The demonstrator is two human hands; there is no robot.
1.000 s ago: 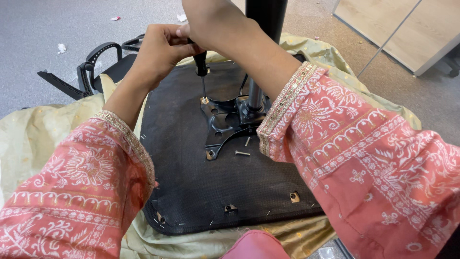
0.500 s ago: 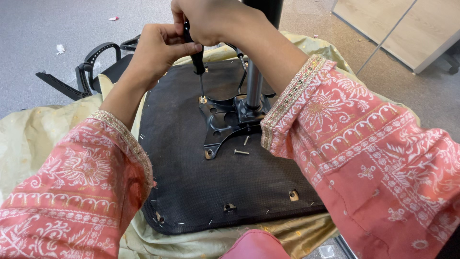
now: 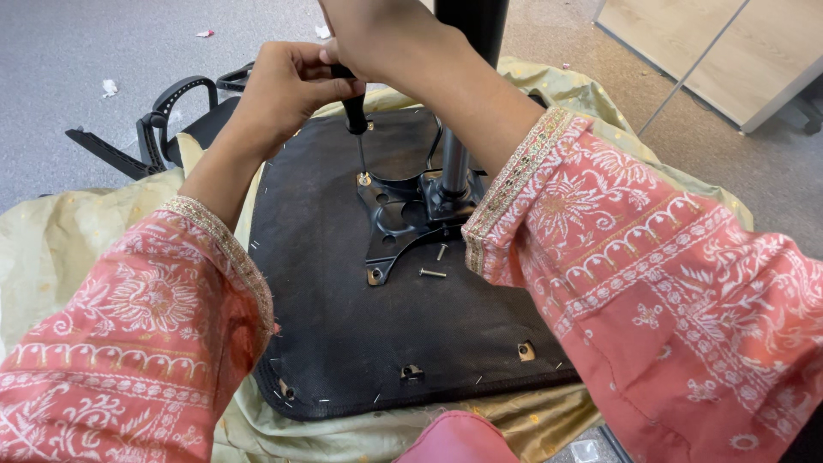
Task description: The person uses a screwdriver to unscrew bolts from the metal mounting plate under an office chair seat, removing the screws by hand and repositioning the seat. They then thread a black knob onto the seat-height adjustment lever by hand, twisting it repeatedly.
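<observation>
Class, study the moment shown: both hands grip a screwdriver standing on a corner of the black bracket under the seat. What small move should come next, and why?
Probably a steady turn while pressing down. The left hand and right hand hold the screwdriver upright, its tip on the screw in the bracket corner. Two loose screws lie on the seat underside, so other corners seem unfastened.

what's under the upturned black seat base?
A pale yellow-green cloth spreads under the black fabric-covered seat base, showing on all sides, and a black plastic armrest sticks out at the far left. What lies directly beneath the base is covered.
</observation>
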